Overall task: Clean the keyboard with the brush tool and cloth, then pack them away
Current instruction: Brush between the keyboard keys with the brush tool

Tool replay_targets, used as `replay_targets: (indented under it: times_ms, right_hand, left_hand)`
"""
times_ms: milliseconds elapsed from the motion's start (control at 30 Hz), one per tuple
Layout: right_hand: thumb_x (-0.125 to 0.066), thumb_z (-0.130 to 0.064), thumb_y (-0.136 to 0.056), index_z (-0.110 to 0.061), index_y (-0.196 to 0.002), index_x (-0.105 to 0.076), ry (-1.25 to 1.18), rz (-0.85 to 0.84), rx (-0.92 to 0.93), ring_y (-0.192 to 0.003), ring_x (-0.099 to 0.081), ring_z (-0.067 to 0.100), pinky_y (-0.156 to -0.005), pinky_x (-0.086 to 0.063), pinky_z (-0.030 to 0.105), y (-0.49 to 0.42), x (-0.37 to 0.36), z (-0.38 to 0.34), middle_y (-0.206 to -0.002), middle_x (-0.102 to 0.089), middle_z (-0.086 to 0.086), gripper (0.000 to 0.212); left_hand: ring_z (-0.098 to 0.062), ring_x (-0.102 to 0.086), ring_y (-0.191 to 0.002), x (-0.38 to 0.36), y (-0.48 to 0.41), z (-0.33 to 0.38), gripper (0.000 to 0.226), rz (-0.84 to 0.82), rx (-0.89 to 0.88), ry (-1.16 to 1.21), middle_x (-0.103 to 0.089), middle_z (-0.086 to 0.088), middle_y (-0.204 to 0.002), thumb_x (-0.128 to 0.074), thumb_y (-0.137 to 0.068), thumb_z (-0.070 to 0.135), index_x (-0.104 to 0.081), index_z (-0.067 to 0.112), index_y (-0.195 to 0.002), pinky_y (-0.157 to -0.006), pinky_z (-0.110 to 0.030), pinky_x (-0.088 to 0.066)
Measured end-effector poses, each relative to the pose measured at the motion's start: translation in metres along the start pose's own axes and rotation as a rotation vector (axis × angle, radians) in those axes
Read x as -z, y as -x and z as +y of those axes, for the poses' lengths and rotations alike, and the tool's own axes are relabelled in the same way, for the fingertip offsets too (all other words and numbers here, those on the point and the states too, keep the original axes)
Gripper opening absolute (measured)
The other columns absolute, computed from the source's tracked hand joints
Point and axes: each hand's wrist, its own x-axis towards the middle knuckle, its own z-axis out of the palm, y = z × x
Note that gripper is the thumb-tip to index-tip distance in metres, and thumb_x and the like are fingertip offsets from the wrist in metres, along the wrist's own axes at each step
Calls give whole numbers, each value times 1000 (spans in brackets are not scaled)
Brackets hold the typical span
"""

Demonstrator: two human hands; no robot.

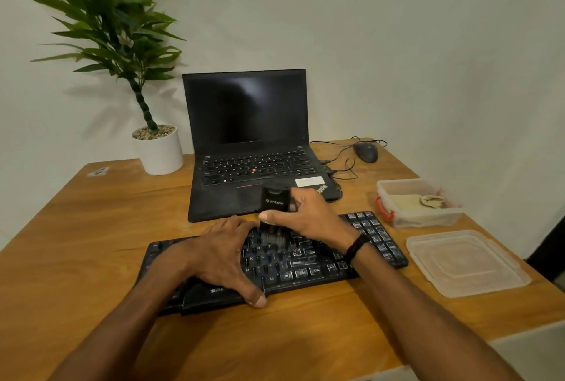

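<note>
While the left hand (223,255) rests open on one keyboard (321,264), the right hand (308,218) grips one brush tool (275,201) (bristles down).

You are looking down at a warm-brown wooden table (91,227) that is carrying a black plastic keyboard (305,264) near its front edge, with an open black laptop (244,111) sitting just behind it. A round white pot (160,151) holding a green leafy plant is standing at the far left beside the laptop, while a black wired mouse (366,151) is lying at the far right. A clear rectangular plastic container with a red clasp (428,218) is resting just right of the keyboard, and a clear flat plastic lid (467,264) is lying nearer you.
</note>
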Motion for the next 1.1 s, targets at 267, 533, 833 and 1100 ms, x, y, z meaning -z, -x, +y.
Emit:
replay_targets:
  times_ms: [267, 533, 833, 1100]
  right_hand:
    - [-77, -45, -80, -32, -108, -66, 104, 15, 54, -92, -62, 1, -70, -47, 14, 1, -2, -8, -97, -66, -17, 32]
    - [-79, -43, -79, -24, -118, -68, -75, 0, 9, -100, -68, 2, -86, -56, 24, 3, -15, -9, -106, -73, -10, 44]
    - [-76, -44, -83, -25, -115, -68, 140, 62, 65, -78, -57, -13, -60, -41, 0, 4, -22, -22, -92, -65, -19, 39]
    - [-74, -45, -83, -26, -115, -68, 221, 194, -31, -87, -65, 2, -71, -56, 14, 7, -10, -19, -94, -66, -16, 38]
  left_hand:
    - [-25, -10, -152, -9, 7, -3, 148, 71, -7, -5, -4, 5, -166, -74, -51, 89, 5, 32, -161, -127, -47, -16]
    - [-23, -11, -151, -7, 10, 2, 147, 96, -8, -5, -6, 5, -166, -76, -56, 85, 6, 27, -162, -126, -44, -13]
    - [-28, -3, -155, -4, 14, 7, 146, 107, -6, 0, -3, 2, -167, -76, -58, 83, 7, 23, -162, -126, -44, -4]
    - [-28, 0, -156, -4, 13, 10, 144, 86, 0, 27, 2, 1, -169, -78, -59, 81, 7, 27, -162, -126, -45, -2]
